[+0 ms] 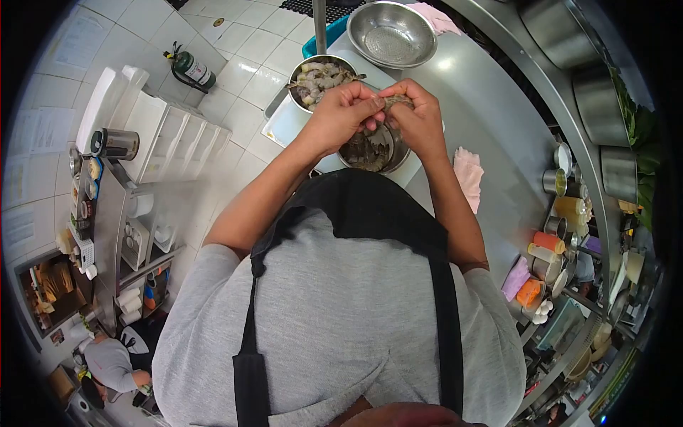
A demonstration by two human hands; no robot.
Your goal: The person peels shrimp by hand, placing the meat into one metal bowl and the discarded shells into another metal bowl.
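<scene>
The right hand [420, 119] grips a shrimp [400, 101] above the bowl [400, 147]; the left hand [340, 114] meets its end, hold unclear. Peeling seems in hand; the next move likely calls for a steady grip and careful pull.

The shirt [341, 306] is grey, the apron [356, 192] black. The shrimp [324, 80] at twelve o'clock are greyish. The cloth [432, 18] at one is pink.

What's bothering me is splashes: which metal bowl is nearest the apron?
The metal bowl with dark contents, right by the apron; the shrimp-filled bowl and wide shiny bowl sit farther away.
</scene>
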